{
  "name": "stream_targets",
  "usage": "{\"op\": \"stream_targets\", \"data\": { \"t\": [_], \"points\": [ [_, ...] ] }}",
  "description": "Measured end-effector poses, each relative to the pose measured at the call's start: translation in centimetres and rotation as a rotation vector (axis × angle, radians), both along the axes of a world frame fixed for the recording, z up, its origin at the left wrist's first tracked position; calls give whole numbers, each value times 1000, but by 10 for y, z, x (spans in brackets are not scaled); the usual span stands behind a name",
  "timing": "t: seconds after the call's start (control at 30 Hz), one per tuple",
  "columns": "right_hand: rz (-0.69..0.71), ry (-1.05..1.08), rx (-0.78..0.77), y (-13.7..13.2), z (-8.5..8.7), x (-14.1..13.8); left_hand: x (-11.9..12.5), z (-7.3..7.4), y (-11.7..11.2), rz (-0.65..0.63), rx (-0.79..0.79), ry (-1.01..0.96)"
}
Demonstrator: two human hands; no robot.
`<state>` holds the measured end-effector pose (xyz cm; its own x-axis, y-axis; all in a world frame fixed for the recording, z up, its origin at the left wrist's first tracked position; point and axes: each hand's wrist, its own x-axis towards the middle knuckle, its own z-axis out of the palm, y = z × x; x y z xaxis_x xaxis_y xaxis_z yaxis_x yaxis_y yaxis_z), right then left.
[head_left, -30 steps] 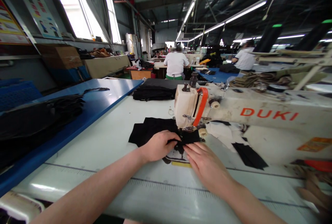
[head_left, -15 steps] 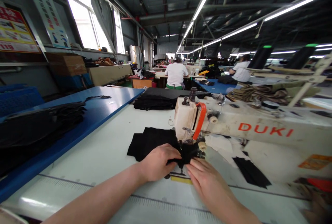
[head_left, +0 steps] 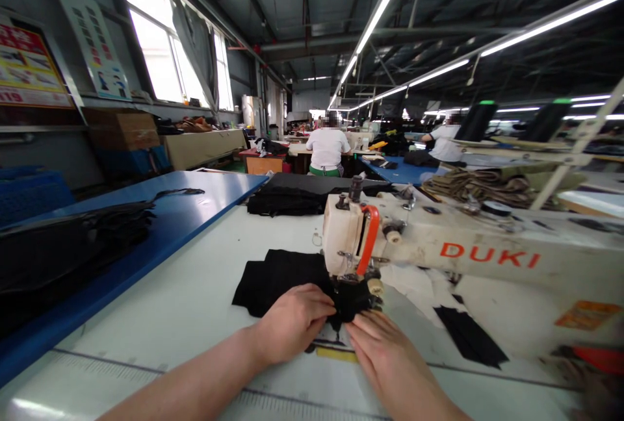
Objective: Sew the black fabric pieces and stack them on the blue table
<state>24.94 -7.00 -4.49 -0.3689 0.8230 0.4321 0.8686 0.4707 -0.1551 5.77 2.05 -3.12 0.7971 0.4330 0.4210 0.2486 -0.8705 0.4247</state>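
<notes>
Seemingly feeding flat black cloth (head_left: 285, 278) under boxy cream sewing-machine head (head_left: 340, 236); pinched by left fingers (head_left: 316, 307), can't tell for right fingers (head_left: 373, 325); best kept aligned.

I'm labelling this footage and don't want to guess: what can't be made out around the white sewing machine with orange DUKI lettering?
All in the head view:
Flat black cloth piece: partly hidden behind the bare left hand, whose own back hides its grip.
White sewing machine: needle too small and dark to tell its height; right end cut off by the picture's edge.
Red object at lower right: too blurred to identify.
</notes>
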Motion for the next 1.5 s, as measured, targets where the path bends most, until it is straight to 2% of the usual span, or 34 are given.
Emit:
{"op": "stream_targets", "data": {
  "t": [0.17, 0.33, 0.63, 0.83, 0.97, 1.13, 1.2, 1.33, 1.5],
  "points": [
    [-3, -3, 30, -1, 4, 0, 3, 5, 3, 167, -271, -34],
    [-7, -10, 31, -3, 2, 2, 5, 7, 7, 225, -353, -5],
    [-15, -3, -33, -3, 7, -2, 2, 0, 0, 77, -155, -11],
    [-3, 39, -6, -2, 2, -1, 0, -2, -2, 23, 30, 69],
    [-22, 83, 35, -5, 4, 5, -1, -1, -4, 20, 125, 126],
    [-91, 89, 209, -4, 9, 10, 0, -3, -6, 19, 246, 211],
    [-77, 27, 196, -2, 9, 8, 1, -2, -6, 16, 296, 237],
    [-47, -55, 77, 1, 11, 0, 3, 2, -9, 12, 380, 277],
    [-89, -94, 114, -3, 18, -1, 5, 1, -10, 29, 433, 310]
  ]
}}
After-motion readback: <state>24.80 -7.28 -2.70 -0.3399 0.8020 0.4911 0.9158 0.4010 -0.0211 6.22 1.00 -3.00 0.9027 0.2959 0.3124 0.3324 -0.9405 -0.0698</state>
